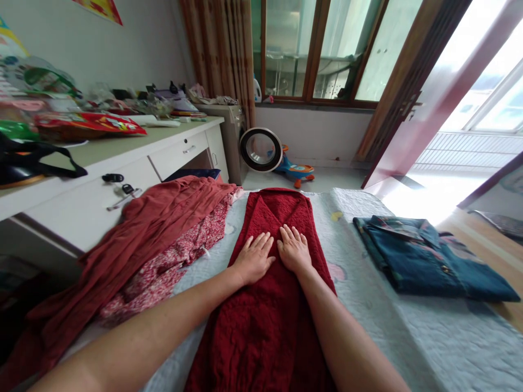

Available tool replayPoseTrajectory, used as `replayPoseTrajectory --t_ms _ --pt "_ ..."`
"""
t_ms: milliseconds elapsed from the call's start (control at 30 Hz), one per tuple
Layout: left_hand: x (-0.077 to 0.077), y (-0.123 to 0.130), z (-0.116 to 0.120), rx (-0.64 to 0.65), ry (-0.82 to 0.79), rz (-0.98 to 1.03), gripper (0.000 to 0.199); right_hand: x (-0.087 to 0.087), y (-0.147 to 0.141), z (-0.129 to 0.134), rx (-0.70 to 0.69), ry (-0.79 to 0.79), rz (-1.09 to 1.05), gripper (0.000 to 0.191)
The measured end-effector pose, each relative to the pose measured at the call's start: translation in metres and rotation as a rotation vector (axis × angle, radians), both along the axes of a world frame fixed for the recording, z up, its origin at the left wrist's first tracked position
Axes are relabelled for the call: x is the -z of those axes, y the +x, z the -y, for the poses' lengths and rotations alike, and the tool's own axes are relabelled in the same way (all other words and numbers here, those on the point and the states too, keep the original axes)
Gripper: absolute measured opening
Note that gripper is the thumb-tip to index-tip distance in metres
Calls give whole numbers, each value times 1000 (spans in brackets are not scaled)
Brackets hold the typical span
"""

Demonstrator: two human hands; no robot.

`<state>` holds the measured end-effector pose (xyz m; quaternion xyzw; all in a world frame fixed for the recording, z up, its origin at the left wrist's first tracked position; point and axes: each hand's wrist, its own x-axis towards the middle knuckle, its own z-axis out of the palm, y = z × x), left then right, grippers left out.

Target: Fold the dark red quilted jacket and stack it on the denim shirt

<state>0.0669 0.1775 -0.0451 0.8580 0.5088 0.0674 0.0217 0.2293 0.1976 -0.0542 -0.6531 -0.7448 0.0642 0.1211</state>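
Note:
A dark red garment with a V-shaped neckline, probably a dress (261, 332), lies lengthwise on the bed in front of me, its sides folded inward into a long strip. My left hand (254, 258) rests palm down on its upper part, fingers stretched out. Beside it, my right hand (294, 249) also lies flat on the red cloth, fingers slightly spread. Neither hand grips anything. The garment's lower end runs out of the bottom of the view between my forearms.
Rumpled rose-coloured clothes (155, 218) lie to the left. On the right sits a folded denim garment (433, 258). All rest on a pale quilted bed cover (368, 326). Beyond are a cluttered white desk (134, 190), a washing machine with its round door (261, 149) open, and a ride-on toy (296, 169).

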Motion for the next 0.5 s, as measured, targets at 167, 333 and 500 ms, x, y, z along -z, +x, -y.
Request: replayPoseTrajectory --t_ms 167,333,500 --pt "-5 -4 57 -8 -47 -25 63 -2 -2 1 4 -6 16 54" --pt "0 -5 109 68 -7 -27 72 -5 -3 4 3 0 60 54" --pt "7 -2 128 58 66 -2 70 -13 -1 4 -14 -81 74 54"
